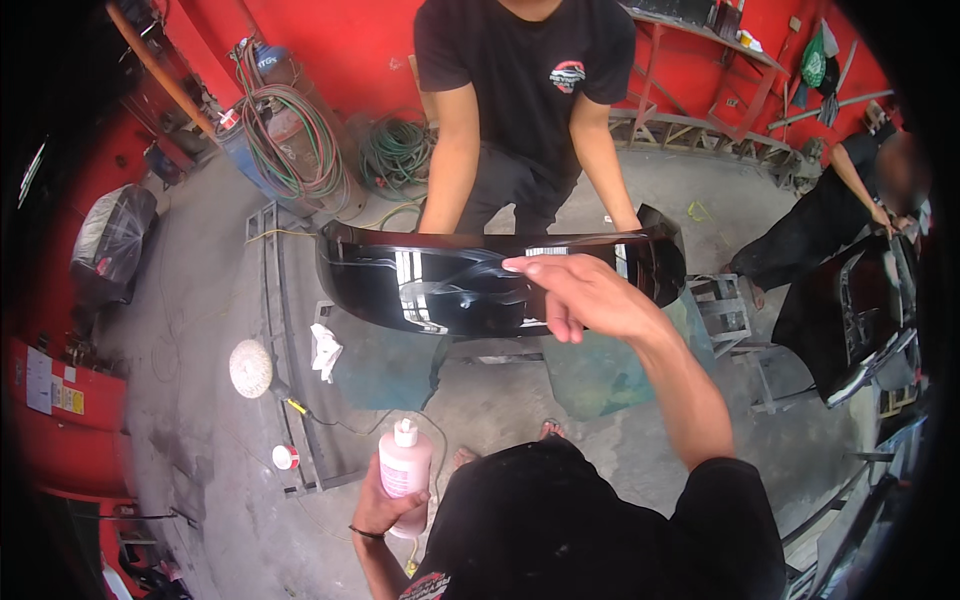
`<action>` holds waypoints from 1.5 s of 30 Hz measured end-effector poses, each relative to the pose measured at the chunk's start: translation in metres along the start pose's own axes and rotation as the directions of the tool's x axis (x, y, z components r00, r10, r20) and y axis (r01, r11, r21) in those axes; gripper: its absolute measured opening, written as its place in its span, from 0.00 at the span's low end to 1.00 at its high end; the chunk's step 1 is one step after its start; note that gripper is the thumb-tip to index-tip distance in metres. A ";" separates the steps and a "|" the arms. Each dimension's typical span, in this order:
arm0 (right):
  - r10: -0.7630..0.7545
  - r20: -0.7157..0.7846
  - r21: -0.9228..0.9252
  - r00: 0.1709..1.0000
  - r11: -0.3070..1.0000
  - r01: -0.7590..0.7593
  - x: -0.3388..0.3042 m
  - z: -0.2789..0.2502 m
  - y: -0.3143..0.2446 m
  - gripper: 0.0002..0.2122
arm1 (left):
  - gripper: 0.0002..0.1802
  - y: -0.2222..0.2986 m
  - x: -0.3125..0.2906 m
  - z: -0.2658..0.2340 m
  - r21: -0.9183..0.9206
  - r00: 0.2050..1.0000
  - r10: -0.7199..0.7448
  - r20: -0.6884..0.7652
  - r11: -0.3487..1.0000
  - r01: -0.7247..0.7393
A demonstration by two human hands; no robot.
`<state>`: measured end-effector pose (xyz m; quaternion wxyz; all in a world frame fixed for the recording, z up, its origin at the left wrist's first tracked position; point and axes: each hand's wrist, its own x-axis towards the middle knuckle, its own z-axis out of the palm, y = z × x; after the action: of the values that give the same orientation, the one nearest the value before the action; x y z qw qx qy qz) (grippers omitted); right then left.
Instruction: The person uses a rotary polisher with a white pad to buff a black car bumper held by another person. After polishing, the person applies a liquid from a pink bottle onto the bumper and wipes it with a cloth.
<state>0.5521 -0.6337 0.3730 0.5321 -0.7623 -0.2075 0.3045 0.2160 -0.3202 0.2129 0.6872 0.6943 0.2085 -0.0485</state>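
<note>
A glossy black curved car panel lies in front of me, with whitish streaks smeared over its middle. My right hand reaches over the panel, fingers stretched out and holding nothing, the tips at the end of the streaks. Down at my left side, my left hand is closed around a pink squeeze bottle with a white cap, held upright. Across from me a person in a black shirt has both arms down at the panel's far edge; their hands are mostly hidden behind it.
A polisher with a white pad rests at the left, near a crumpled white cloth and a small red-and-white container. Coiled hoses stand behind. At the right, another person handles a dark car part.
</note>
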 end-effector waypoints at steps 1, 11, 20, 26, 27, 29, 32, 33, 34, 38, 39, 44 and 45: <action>-0.045 -0.078 0.070 0.996 0.996 0.051 -0.005 0.002 0.009 0.23 | 0.57 -0.006 0.001 -0.012 0.008 1.000 0.015 -0.009 1.000 -0.014; 0.207 -0.684 0.080 0.699 0.974 -0.210 -0.062 -0.017 0.122 0.27 | 0.60 -0.016 0.031 -0.082 -0.067 0.976 0.201 -0.082 0.976 -0.206; 0.027 -0.777 -0.224 0.629 0.922 -0.316 -0.022 0.107 0.091 0.33 | 0.56 -0.049 0.030 -0.130 -0.167 0.970 0.148 -0.194 0.969 -0.182; -0.048 -0.571 -0.486 0.820 0.825 -0.289 0.040 0.193 0.013 0.36 | 0.44 -0.075 0.032 -0.135 -0.150 0.939 0.137 -0.316 0.970 -0.192; -0.053 -0.465 -0.542 0.884 0.807 -0.237 0.056 0.199 -0.001 0.33 | 0.43 -0.078 0.023 -0.136 -0.139 0.921 0.130 -0.367 0.971 -0.193; -0.130 -0.289 -0.554 0.948 0.831 -0.055 0.073 0.207 -0.006 0.28 | 0.43 -0.082 0.017 -0.130 -0.150 0.910 0.114 -0.398 0.971 -0.188; -0.190 -0.084 -0.277 0.978 0.947 0.161 0.058 0.199 -0.007 0.25 | 0.43 -0.080 0.005 -0.118 -0.184 0.906 0.070 -0.417 0.970 -0.159; -0.176 -0.062 -0.146 0.982 0.975 0.166 0.044 0.190 -0.006 0.26 | 0.43 -0.086 0.008 -0.115 -0.176 0.911 0.055 -0.409 0.975 -0.138; -0.149 -0.109 -0.006 0.983 0.989 0.149 0.022 0.178 0.004 0.27 | 0.44 -0.092 0.008 -0.111 -0.174 0.913 0.034 -0.407 0.978 -0.114; -0.043 -0.688 0.226 0.724 0.936 0.270 -0.039 0.085 0.083 0.33 | 0.44 -0.104 0.008 -0.089 -0.088 0.887 0.082 -0.454 0.987 -0.136; -0.019 -0.739 0.323 0.673 0.868 0.378 -0.051 0.048 0.112 0.33 | 0.46 -0.103 0.008 -0.081 -0.096 0.891 0.104 -0.442 0.982 -0.163; 0.295 -0.805 0.523 0.514 0.761 0.384 -0.079 -0.105 0.253 0.35 | 0.51 -0.073 0.021 -0.010 -0.070 0.898 0.163 -0.409 0.975 -0.209; 0.354 -0.793 0.553 0.495 0.759 0.343 -0.079 -0.126 0.275 0.36 | 0.51 -0.067 0.023 0.007 -0.061 0.897 0.157 -0.412 0.978 -0.200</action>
<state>0.5787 -0.8662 0.1661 0.7893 -0.5725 0.2113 -0.0679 0.2148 -0.3243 0.1418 0.6650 0.6695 0.2838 0.1702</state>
